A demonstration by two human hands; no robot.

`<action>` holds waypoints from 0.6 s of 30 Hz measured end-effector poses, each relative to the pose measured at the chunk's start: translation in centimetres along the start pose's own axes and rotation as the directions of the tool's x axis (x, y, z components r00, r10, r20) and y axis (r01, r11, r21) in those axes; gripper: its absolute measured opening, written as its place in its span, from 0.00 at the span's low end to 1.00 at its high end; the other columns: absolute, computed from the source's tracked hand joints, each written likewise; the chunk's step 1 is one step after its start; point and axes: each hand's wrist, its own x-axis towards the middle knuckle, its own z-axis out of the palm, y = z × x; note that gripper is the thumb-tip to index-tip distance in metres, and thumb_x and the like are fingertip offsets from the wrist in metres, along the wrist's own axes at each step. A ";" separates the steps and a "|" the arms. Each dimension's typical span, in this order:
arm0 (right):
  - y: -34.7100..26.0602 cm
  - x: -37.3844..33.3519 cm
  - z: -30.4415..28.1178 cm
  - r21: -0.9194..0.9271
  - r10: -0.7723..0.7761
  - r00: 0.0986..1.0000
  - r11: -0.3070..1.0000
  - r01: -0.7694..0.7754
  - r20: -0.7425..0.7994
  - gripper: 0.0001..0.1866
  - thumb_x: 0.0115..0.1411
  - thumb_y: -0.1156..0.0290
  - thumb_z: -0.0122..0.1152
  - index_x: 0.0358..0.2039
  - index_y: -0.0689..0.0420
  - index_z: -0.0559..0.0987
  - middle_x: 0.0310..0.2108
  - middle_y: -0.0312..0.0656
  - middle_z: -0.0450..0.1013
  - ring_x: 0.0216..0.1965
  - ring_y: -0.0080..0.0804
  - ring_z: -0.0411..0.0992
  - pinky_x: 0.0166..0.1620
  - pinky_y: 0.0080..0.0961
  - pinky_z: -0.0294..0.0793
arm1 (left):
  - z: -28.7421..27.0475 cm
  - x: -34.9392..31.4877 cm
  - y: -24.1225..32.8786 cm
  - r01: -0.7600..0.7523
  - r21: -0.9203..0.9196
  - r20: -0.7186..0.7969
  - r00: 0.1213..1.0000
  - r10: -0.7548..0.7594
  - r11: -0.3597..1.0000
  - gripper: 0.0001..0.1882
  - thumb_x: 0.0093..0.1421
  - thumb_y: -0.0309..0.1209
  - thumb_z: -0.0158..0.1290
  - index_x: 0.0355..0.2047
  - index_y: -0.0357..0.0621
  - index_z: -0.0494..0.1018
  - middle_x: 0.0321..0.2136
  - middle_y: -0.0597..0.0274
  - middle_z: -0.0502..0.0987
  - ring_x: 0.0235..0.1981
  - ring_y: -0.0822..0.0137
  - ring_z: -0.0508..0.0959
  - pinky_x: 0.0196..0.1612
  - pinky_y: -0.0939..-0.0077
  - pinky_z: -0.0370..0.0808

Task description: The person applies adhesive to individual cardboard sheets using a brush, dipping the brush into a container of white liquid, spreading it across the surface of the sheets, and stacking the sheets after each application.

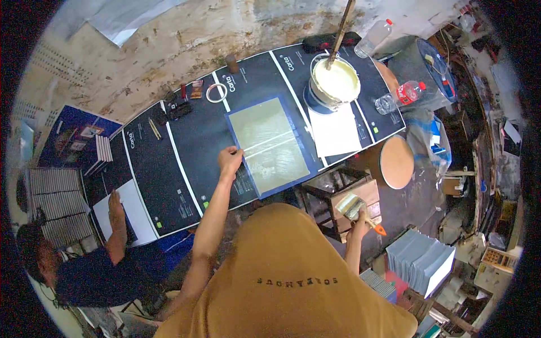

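Note:
My left hand [229, 159] rests with its fingertips on the left edge of a blue board [269, 145] that lies on the black table [169, 163]; the board's face shines with wet, yellowish glue. My right hand [360, 218] hangs low off the table's near edge, shut on the orange handle of a wide paint brush [354, 207] with pale, wet bristles. A white bucket of cream glue [336, 81] with a wooden stick [341, 31] in it stands beyond the board, at the far right of the table.
A white sheet [335, 130] lies right of the board. Two plastic bottles [399, 96], a tape ring [216, 92] and small tools sit along the far edge. Another person [84, 265] works at the left end. A round stool [397, 161] and stacked boards [421, 260] stand at right.

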 end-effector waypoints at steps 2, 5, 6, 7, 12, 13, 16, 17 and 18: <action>-2.4 -2.1 1.7 -0.034 0.121 0.992 0.992 -0.122 -0.017 0.22 0.58 0.65 0.67 0.50 0.61 0.74 0.45 0.39 0.75 0.41 0.29 0.75 0.37 0.25 0.73 | -0.6 -0.6 0.6 0.048 -0.089 0.058 0.997 -0.043 0.995 0.23 0.51 0.33 0.62 0.45 0.31 0.78 0.39 0.49 0.82 0.33 0.61 0.83 0.39 0.67 0.78; 0.0 2.9 0.0 -0.136 0.026 0.998 0.990 -0.034 -0.059 0.19 0.58 0.62 0.69 0.46 0.56 0.78 0.32 0.32 0.73 0.27 0.19 0.68 0.28 0.18 0.63 | -4.2 -1.3 -1.1 0.037 -0.186 0.078 0.997 -0.023 0.982 0.23 0.54 0.32 0.61 0.47 0.29 0.76 0.38 0.50 0.81 0.29 0.64 0.80 0.33 0.72 0.76; -0.8 3.4 0.7 -0.231 0.046 0.994 0.970 -0.069 -0.103 0.17 0.58 0.61 0.70 0.44 0.54 0.79 0.27 0.29 0.71 0.22 0.16 0.64 0.24 0.16 0.59 | -5.7 -2.0 -0.5 0.048 -0.158 0.053 0.998 -0.040 0.986 0.24 0.55 0.33 0.61 0.48 0.29 0.76 0.39 0.50 0.81 0.31 0.64 0.80 0.35 0.71 0.76; -2.0 3.2 2.3 -0.174 -0.068 0.997 0.982 0.074 0.043 0.15 0.58 0.60 0.70 0.43 0.53 0.81 0.21 0.24 0.65 0.18 0.13 0.56 0.21 0.15 0.53 | -7.7 -1.3 -3.2 -0.011 -0.184 0.037 0.999 0.018 0.983 0.24 0.56 0.34 0.61 0.49 0.29 0.75 0.39 0.51 0.81 0.32 0.64 0.80 0.36 0.71 0.76; -7.0 8.0 6.3 -0.334 -0.325 0.862 0.822 0.461 0.390 0.17 0.62 0.58 0.66 0.44 0.57 0.82 0.24 0.28 0.71 0.23 0.16 0.63 0.27 0.17 0.62 | -17.6 0.4 -11.7 0.066 -0.138 -0.030 0.997 -0.071 0.988 0.18 0.57 0.33 0.59 0.45 0.37 0.78 0.28 0.65 0.78 0.24 0.73 0.75 0.25 0.79 0.68; -8.1 8.8 7.5 -0.326 -0.409 0.787 0.747 0.579 0.461 0.17 0.63 0.58 0.65 0.43 0.59 0.82 0.26 0.30 0.74 0.25 0.18 0.67 0.30 0.18 0.67 | -19.0 0.9 -12.6 0.089 -0.212 -0.030 0.995 -0.097 0.973 0.13 0.57 0.33 0.59 0.40 0.39 0.80 0.26 0.65 0.77 0.25 0.73 0.74 0.26 0.79 0.69; -9.8 12.0 12.9 -0.419 -0.391 0.680 0.568 0.708 0.620 0.18 0.64 0.58 0.63 0.40 0.63 0.83 0.33 0.37 0.82 0.34 0.30 0.77 0.41 0.29 0.77 | -24.5 3.1 -20.2 -0.063 0.024 -0.146 0.987 0.066 0.998 0.13 0.56 0.36 0.59 0.33 0.36 0.80 0.28 0.60 0.80 0.28 0.63 0.78 0.29 0.64 0.74; -9.7 12.5 16.1 -0.319 -0.349 0.593 0.593 0.739 0.726 0.18 0.62 0.57 0.64 0.36 0.62 0.84 0.32 0.40 0.81 0.33 0.33 0.78 0.41 0.30 0.77 | -28.9 3.6 -23.8 0.167 0.364 -0.127 0.984 -0.129 0.916 0.19 0.56 0.40 0.58 0.38 0.33 0.79 0.35 0.49 0.81 0.35 0.53 0.80 0.39 0.57 0.77; -9.3 13.0 19.2 -0.226 -0.330 0.493 0.599 0.768 0.805 0.19 0.61 0.55 0.65 0.32 0.62 0.84 0.31 0.42 0.81 0.32 0.36 0.78 0.41 0.31 0.77 | -29.3 2.7 -26.1 0.170 0.358 -0.136 0.982 -0.129 0.918 0.19 0.56 0.40 0.58 0.38 0.33 0.79 0.35 0.49 0.81 0.35 0.53 0.80 0.39 0.57 0.77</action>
